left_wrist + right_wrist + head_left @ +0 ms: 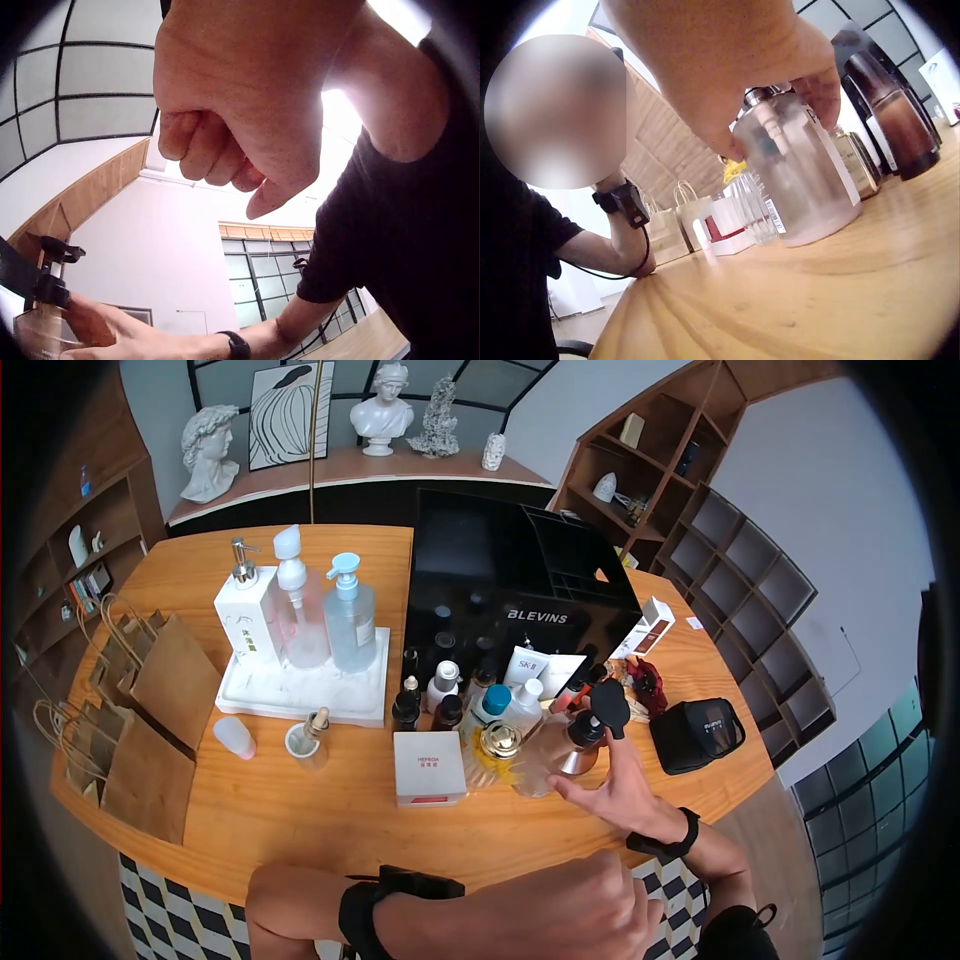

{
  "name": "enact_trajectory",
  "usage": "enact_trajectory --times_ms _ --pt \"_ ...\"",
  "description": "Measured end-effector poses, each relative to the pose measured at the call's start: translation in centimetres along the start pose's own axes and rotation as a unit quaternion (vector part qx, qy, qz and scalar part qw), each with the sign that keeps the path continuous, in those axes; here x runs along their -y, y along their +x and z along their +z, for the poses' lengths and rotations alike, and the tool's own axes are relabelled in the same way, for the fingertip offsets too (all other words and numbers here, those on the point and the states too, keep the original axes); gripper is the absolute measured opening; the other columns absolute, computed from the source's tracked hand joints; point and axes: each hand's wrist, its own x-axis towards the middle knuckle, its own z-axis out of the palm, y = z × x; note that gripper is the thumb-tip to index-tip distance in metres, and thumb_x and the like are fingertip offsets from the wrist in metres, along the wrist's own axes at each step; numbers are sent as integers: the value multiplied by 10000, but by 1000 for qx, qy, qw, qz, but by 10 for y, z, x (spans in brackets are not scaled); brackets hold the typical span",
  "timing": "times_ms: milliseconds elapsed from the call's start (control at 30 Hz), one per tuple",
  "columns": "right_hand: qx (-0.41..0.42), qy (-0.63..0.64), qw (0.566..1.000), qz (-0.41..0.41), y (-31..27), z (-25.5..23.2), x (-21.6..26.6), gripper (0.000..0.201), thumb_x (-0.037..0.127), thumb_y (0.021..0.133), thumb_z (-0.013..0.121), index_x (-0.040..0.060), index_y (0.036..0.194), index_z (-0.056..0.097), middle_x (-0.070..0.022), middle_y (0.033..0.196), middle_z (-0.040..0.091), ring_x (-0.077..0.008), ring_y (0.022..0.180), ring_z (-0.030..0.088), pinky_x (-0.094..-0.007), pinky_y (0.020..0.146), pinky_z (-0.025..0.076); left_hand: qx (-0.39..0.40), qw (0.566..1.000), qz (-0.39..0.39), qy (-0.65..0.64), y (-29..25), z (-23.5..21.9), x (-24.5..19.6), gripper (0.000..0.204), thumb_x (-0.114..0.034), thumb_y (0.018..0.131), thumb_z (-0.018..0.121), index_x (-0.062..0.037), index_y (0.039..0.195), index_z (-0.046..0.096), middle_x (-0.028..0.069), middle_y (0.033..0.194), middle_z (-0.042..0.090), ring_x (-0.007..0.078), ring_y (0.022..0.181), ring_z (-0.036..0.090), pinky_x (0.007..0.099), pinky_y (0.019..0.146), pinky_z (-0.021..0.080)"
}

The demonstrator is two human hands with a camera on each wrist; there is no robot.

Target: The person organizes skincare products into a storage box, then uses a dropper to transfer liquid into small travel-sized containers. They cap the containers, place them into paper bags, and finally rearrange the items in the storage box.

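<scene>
My right hand (625, 795) grips a clear pump bottle (541, 755) with a black pump head near its neck. In the right wrist view the bottle (806, 180) stands upright on the wooden table, the hand (735, 67) round its upper part. Close beside it are a glass bottle with a gold cap (500, 740), a bottle with a blue cap (495, 702) and a white box (430, 768). My left hand (540, 910) is held in front of the table's near edge; in the left wrist view this hand (240, 90) has its fingers curled in, holding nothing.
A black BLEVINS case (520, 560) stands behind the bottles. On the left are a white tray (300, 703) with several pump bottles, paper bags (150, 770), a small pink-and-white bottle (234, 737) and a dropper bottle (308, 745). A black pouch (697, 736) lies at right.
</scene>
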Motion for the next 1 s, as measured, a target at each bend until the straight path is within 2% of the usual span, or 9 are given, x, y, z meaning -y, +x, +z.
enact_trajectory --times_ms 67,167,267,400,800,867,900,967,1000 --pt "1 5 1000 0 0 -3 -2 1019 262 752 947 21 1570 388 -195 1355 584 -344 1218 623 -419 1030 520 -173 981 -23 85 5 -3 1 220 -194 866 629 -73 686 587 28 580 524 160 516 555 340 549 394" --pt "-16 33 999 -8 -3 -19 1 1080 249 761 933 13 1630 338 -145 1458 570 -242 1300 594 -400 1094 480 -195 977 -27 85 6 -1 1 220 -188 860 639 -91 675 572 4 570 496 148 508 541 334 537 371" --pt "-18 94 995 25 -2 -38 0 1074 244 773 923 8 1634 325 -145 1467 558 -248 1305 593 -410 1086 488 -186 979 -33 74 6 1 -1 220 -187 866 639 -96 677 573 -6 570 491 143 511 541 331 540 362" --pt "-7 22 1000 15 -6 -43 6 1083 232 775 923 2 1636 308 -157 1472 553 -259 1310 596 -422 1096 486 -178 981 -36 76 5 -4 -1 218 -189 870 639 -94 683 580 -7 567 485 142 509 538 332 544 364" --pt "16 -7 1000 -1 3 -2 -1 970 256 789 923 13 1554 380 -192 1356 603 -320 1201 631 -425 1002 519 -167 985 -23 40 4 -5 -6 248 -201 876 631 -59 676 590 32 572 544 156 494 531 323 513 370" --pt "-6 -6 1000 -13 1 -1 -3 868 259 790 917 39 1484 446 -199 1304 614 -360 1140 645 -433 941 539 -4 999 6 36 1 -5 -3 193 -192 952 622 -27 1047 655 55 760 615 144 617 603 279 583 435" --pt "2 -13 1000 -15 -1 -1 -7 981 269 790 925 13 1561 375 -194 1340 606 -311 1137 629 -423 959 528 -4 999 4 36 2 -6 -3 193 -192 952 622 -27 1047 655 55 760 615 144 617 603 279 583 435" --pt "11 -18 1000 -19 -5 -1 -7 1095 279 789 933 -13 1638 305 -188 1376 598 -262 1133 614 -412 978 518 -149 988 -26 2 4 -7 -3 242 -186 866 634 -57 666 588 35 573 547 160 501 535 327 515 377" --pt "-24 -9 999 -22 -7 -2 -2 947 256 797 916 8 1540 383 -183 1317 602 -294 1113 625 -399 913 526 -147 989 -29 4 11 13 -6 242 -186 866 634 -57 666 588 35 573 547 160 501 535 327 515 377"
